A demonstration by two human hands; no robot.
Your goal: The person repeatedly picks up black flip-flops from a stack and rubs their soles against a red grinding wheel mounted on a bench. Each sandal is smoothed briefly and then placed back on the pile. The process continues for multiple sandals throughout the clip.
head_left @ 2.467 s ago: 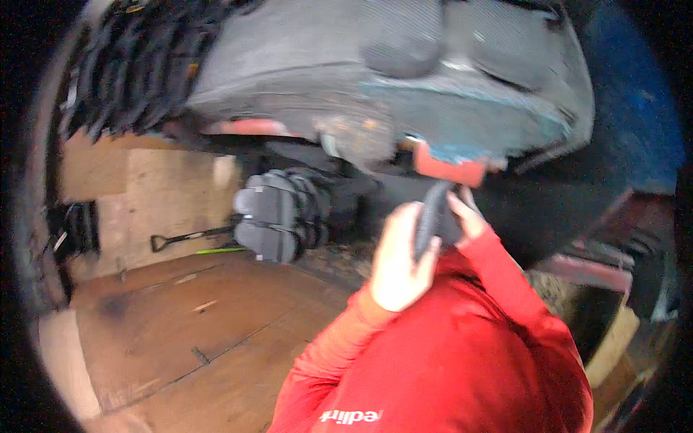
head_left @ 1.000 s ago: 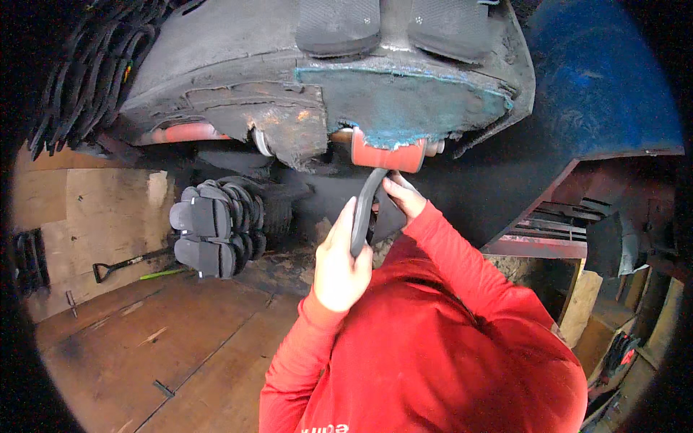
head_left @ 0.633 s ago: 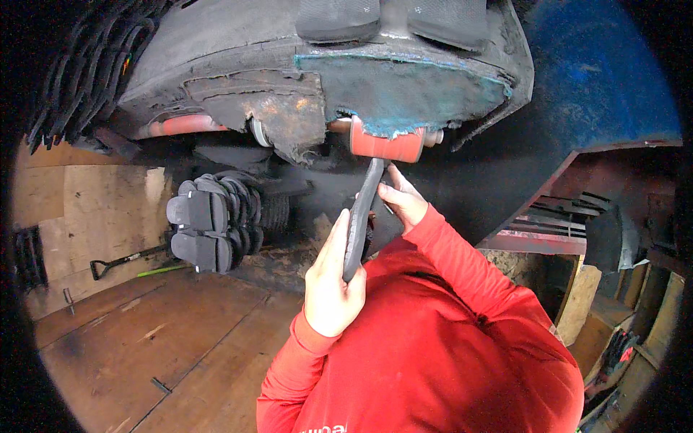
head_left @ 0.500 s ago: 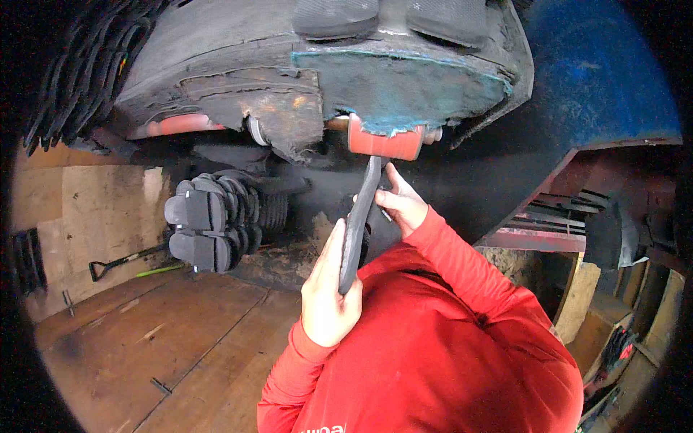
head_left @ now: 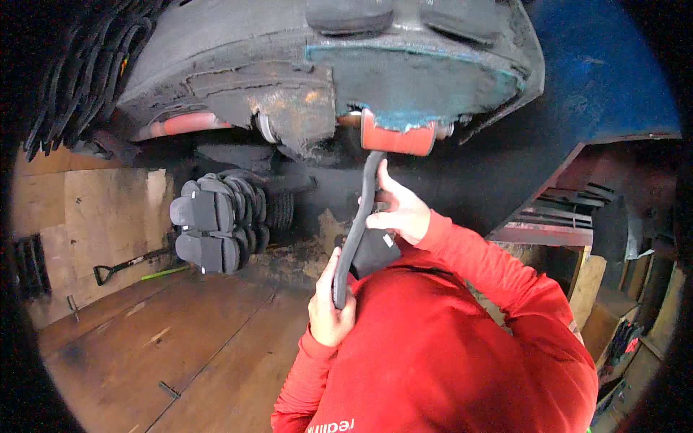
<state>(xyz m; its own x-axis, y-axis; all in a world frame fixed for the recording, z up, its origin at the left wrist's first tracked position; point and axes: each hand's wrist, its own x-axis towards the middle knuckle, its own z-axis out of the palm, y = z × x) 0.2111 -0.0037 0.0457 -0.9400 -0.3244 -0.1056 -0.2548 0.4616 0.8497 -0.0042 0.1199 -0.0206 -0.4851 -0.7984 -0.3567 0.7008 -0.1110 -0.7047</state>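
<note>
Both my hands hold a dark grey slide sandal (head_left: 354,239), turned on edge so that its sole side faces left. Around its lower end is my left hand (head_left: 332,313), thumb on one side and fingers on the other. My right hand (head_left: 401,209) grips it nearer the upper end, beside the black strap (head_left: 378,249). The sandal's upper tip meets the lower edge of an orange-red sanding wheel (head_left: 397,138), or comes very close to it. A worn, dust-covered teal cloth flap (head_left: 426,83) hangs over the wheel's top.
Two dark sandals (head_left: 350,16) lie on the machine's grey top (head_left: 231,36). Several sandals (head_left: 206,220) hang in stacked rows at left; more dark soles (head_left: 83,79) hang at upper left. A blue panel (head_left: 606,79) rises at right. A black-handled tool (head_left: 123,267) leans by the wooden wall.
The sandal has tilted further, its lower end shifting left and its strap coming more into view. My right hand has turned round its upper part. The whole view has shifted slightly.
</note>
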